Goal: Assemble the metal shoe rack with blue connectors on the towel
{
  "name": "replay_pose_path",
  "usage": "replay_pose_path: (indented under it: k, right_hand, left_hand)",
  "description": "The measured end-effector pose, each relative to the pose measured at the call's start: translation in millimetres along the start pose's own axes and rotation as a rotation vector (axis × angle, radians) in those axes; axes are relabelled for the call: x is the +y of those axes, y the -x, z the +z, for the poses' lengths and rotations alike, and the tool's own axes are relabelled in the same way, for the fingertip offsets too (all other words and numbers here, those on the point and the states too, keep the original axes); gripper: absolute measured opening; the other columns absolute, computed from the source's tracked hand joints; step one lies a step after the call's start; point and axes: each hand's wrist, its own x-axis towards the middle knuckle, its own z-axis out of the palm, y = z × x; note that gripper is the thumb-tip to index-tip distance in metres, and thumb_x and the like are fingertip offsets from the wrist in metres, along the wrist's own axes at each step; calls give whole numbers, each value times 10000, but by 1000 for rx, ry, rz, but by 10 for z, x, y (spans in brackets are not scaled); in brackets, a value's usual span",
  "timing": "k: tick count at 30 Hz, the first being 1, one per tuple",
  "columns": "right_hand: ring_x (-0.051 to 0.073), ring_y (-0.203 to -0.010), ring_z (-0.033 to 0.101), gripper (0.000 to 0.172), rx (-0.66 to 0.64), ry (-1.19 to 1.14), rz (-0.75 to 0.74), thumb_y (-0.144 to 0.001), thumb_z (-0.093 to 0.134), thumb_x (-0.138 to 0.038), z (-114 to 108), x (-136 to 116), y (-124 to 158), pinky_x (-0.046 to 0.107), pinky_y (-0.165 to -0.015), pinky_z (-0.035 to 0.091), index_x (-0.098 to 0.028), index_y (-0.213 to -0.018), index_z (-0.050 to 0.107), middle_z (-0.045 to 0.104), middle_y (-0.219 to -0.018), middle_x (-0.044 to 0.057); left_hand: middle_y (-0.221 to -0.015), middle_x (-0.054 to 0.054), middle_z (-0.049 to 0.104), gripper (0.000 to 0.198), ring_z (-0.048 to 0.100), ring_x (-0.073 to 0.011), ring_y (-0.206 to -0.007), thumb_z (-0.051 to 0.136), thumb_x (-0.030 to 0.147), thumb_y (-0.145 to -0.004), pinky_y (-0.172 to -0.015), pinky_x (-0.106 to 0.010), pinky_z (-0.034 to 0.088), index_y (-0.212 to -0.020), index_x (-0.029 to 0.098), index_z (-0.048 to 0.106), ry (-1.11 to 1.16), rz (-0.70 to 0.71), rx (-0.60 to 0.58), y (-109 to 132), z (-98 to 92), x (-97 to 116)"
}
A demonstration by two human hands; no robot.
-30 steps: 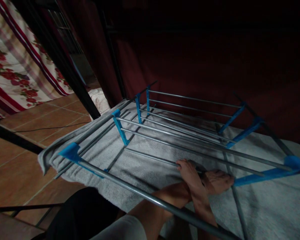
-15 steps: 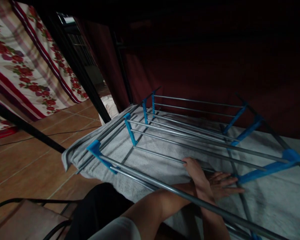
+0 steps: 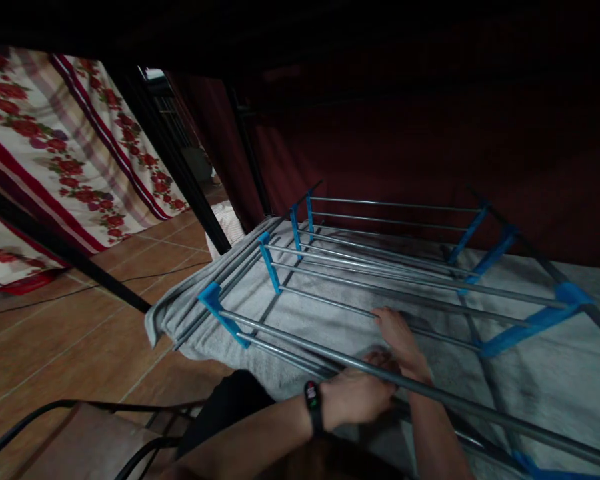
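A grey towel (image 3: 530, 380) lies spread on the lower tier of a drying rack (image 3: 390, 287) made of grey bars with blue plastic joints. My right hand (image 3: 397, 333) reaches between the bars and rests flat on the towel, fingers stretched out. My left hand (image 3: 360, 395), with a dark watch on its wrist, sits just under the near top bar beside my right wrist. Its fingers are curled on a small bunched fold of the towel. The picture is dim and the left hand is slightly blurred.
The rack stands on a brown tiled floor (image 3: 55, 333). A floral curtain (image 3: 55, 153) hangs at the left behind black metal posts (image 3: 170, 160). A dark red cloth (image 3: 430, 133) hangs behind the rack. A dark chair frame (image 3: 80, 433) is at the lower left.
My left hand has drawn back from beyond my right wrist to the near side, so the arms no longer cross. It has gone from flat to curled. My right hand stays on the towel.
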Motion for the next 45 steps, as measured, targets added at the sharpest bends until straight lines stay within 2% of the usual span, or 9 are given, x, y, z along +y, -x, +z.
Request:
replay_pose_path:
  k: [5, 8, 11, 15, 20, 26, 33, 39, 45]
  right_hand:
    - [248, -1074, 687, 331, -22, -3, 30, -983, 462, -157, 62, 11, -20, 322, -942, 495, -152, -1193, 719, 728, -1213, 146]
    - [252, -1101, 677, 325, 6, 9, 51, -1002, 454, -194, 93, 20, -47, 326, -957, 488, -146, -1202, 706, 709, -1243, 152]
    - [233, -1111, 670, 295, 8, 9, 48, -1010, 470, -236, 115, 10, -70, 312, -971, 479, -178, -1175, 707, 705, -1243, 117]
    - [225, -1084, 674, 306, 12, -12, 18, -1020, 465, -258, 157, -84, -63, 315, -942, 491, -196, -1208, 698, 685, -1261, 107]
    - [224, -1074, 674, 359, 45, -3, -18, -1036, 427, -272, 169, -225, -34, 325, -916, 509, -223, -1305, 661, 650, -1307, 101]
    - [207, -1086, 661, 400, 71, 1, -21, -1045, 394, -265, 162, -386, -37, 308, -905, 518, -273, -1365, 634, 637, -1309, 77]
    - [202, -1060, 666, 401, 48, 21, -105, -1053, 375, -227, 206, -700, -113, 299, -939, 498, -239, -1364, 628, 640, -1289, 96]
    - [192, -1079, 663, 378, 22, -52, -125, -1046, 412, -223, 206, -821, -208, 272, -939, 480, -246, -1353, 631, 644, -1277, 93]
    - [212, -1172, 636, 436, -62, -12, -176, -1017, 400, -153, 282, -913, -332, 322, -1027, 462, -250, -1381, 619, 635, -1343, 96]
  left_hand:
    - [-913, -67, 742, 334, 696, -178, -886, 462, 188, -992, -823, -267, 562, -1253, 255, 660, 13, -91, 63, 1565, -724, 181]
    - [-793, -48, 724, 250, 681, -178, -718, 505, 280, -992, -654, -251, 542, -1104, 254, 727, 10, -422, 412, 2322, -1053, -67]
    - [-670, -13, 657, 298, 641, -180, -626, 558, 444, -954, -588, -258, 530, -1011, 200, 720, 84, -881, 846, 2672, -1331, -633]
    - [-966, -97, 722, 443, 690, -256, -941, 667, 556, -814, -804, -349, 583, -1019, 164, 698, 322, -908, 934, 2399, -1503, -1589]
    - [-1145, -122, 689, 566, 623, -292, -1168, 767, 498, -727, -975, -438, 545, -1163, 160, 641, 600, -738, 667, 1561, -1232, -2348]
    - [-1034, -63, 701, 393, 625, -239, -1076, 587, 547, -898, -1026, -397, 499, -1041, 185, 646, 571, -624, 584, 1294, -1060, -2499]
    - [-790, -21, 613, 330, 529, -175, -743, 557, 493, -895, -716, -301, 490, -902, 170, 626, 440, -684, 529, 1344, -1103, -2754]
    - [-889, -35, 636, 270, 571, -191, -874, 552, 425, -912, -835, -317, 493, -970, 167, 610, 432, -639, 615, 1379, -979, -2809]
    - [-1052, -48, 635, 332, 600, -192, -955, 692, 385, -821, -908, -338, 507, -1064, 189, 580, 498, -623, 557, 1450, -879, -2862]
